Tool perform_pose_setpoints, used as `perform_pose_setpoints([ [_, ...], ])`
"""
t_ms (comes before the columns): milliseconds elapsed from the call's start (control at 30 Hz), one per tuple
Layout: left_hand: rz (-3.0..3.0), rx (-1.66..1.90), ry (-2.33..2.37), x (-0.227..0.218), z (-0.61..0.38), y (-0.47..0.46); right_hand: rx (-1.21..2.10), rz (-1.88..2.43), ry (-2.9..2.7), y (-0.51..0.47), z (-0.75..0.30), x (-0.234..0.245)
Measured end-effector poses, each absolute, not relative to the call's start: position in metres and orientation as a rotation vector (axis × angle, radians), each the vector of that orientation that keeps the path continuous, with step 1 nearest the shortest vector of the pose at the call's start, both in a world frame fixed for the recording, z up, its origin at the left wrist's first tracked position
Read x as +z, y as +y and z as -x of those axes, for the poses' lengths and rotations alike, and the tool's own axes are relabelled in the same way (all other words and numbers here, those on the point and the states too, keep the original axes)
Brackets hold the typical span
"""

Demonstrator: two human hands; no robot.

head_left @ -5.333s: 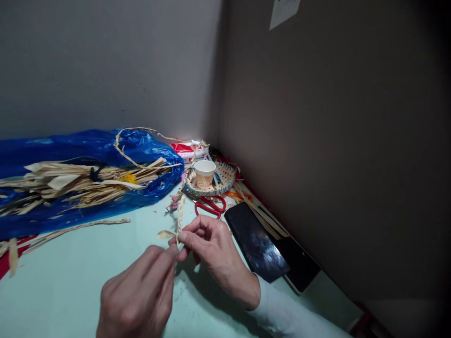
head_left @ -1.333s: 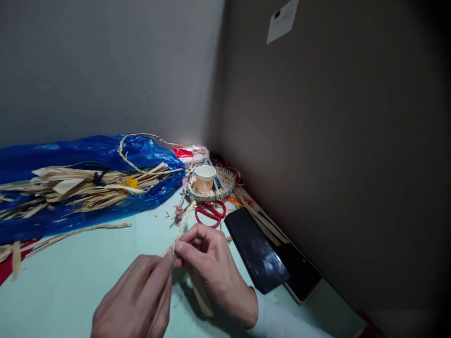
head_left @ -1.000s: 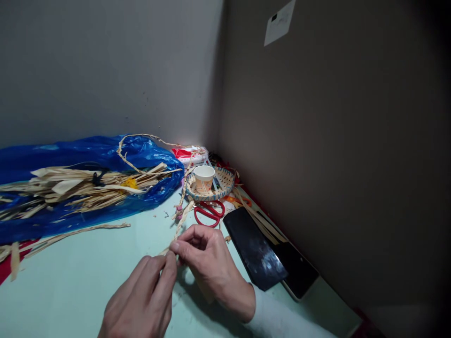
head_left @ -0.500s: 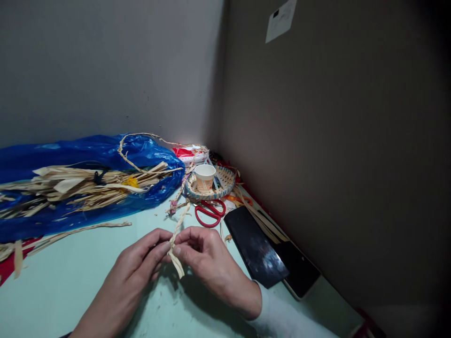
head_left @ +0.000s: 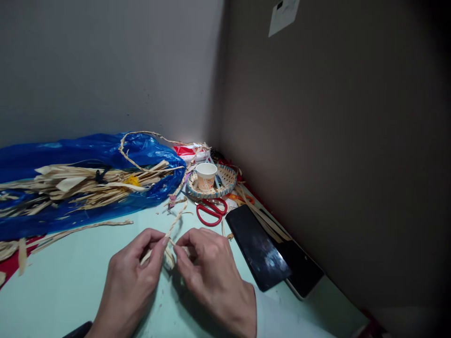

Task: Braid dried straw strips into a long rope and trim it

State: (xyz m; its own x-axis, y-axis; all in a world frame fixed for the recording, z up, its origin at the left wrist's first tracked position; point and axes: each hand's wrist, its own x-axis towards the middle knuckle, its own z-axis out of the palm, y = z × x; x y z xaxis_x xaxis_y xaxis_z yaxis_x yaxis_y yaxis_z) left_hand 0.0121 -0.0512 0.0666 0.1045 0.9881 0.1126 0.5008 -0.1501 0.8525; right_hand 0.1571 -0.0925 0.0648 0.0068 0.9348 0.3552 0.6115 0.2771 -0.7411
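A pale braided cord of dried plant fibre (head_left: 175, 222) runs away from me from between my hands, its far end curling near the red scissors. My left hand (head_left: 136, 267) pinches the braid between thumb and forefinger, with a loose strand poking out on its left. Facing it, my right hand (head_left: 207, 270) has thumb and fingertips closed on another strand of the cord. A third loose strand (head_left: 169, 259) hangs down between the two hands. Part of the strands is hidden by my fingers.
Behind lies a blue plastic bag (head_left: 91, 211) with bundled dried fibre strips (head_left: 81, 180). Red-handled scissors (head_left: 212, 212) rest before a woven basket (head_left: 225, 190) holding a paper cup (head_left: 206, 178). At right, a black phone (head_left: 259, 249) overlaps another dark device (head_left: 303, 270) beside the wall.
My hands have drawn slightly apart, spreading the strands to left and right. The loose ends that hung together are now separated. The view has shifted a little.
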Motion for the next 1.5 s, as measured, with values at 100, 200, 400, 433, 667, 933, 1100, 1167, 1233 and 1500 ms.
perform_pose_setpoints([
  [100,-1.658,1.025,1.485,0.067,-0.016,-0.052,0.144,1.334,-1.796,-0.097,-0.146,0.057],
  [200,-1.471,0.991,1.442,0.068,-0.017,-0.052,-0.197,1.262,-1.882,-0.097,-0.138,0.051],
  [400,-1.154,0.968,1.250,0.062,-0.016,-0.050,-0.425,1.163,-1.990,-0.096,-0.137,0.051],
  [433,-1.117,0.983,1.234,0.060,-0.015,-0.049,-0.339,1.190,-2.007,-0.097,-0.139,0.054],
  [667,-1.163,0.910,1.265,0.063,-0.011,-0.046,0.850,1.317,-1.363,-0.082,-0.165,0.077],
  [933,-1.412,0.648,1.308,0.077,-0.022,-0.069,1.296,0.975,-0.954,-0.063,-0.181,0.071],
  [1100,-1.458,0.844,1.367,0.069,-0.028,-0.092,1.155,1.114,-0.954,-0.066,-0.174,0.068],
  [1167,-1.417,0.894,1.402,0.068,-0.030,-0.096,1.207,1.092,-0.944,-0.064,-0.173,0.065],
  [1233,-1.400,0.902,1.399,0.069,-0.031,-0.096,1.272,1.041,-0.935,-0.061,-0.175,0.064],
  [1500,-1.149,0.919,1.250,0.080,-0.018,-0.074,1.395,0.907,-1.139,-0.074,-0.179,0.085],
])
